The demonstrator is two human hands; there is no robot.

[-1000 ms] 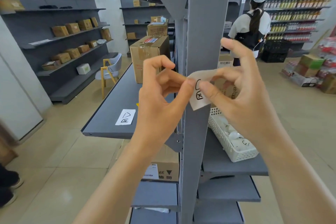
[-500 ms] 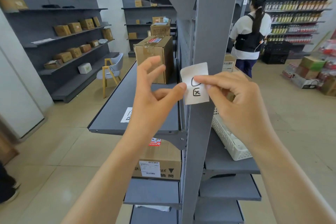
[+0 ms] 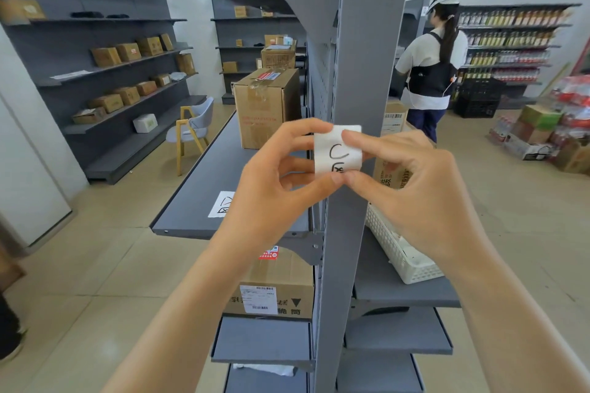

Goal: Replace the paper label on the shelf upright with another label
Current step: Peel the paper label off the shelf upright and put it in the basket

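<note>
Paper label between both hands' fingers, white basket nearby.

paper label on upright: handwritten "C" over a boxed "区". Second label on shelf: same boxed mark. Carton print unreadable.

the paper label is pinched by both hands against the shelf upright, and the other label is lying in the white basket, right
Not quite. The head view shows both the left hand and right hand pinching the paper label against the shelf upright, but the other label lies flat on the grey shelf to the left, not in the white basket.
</note>
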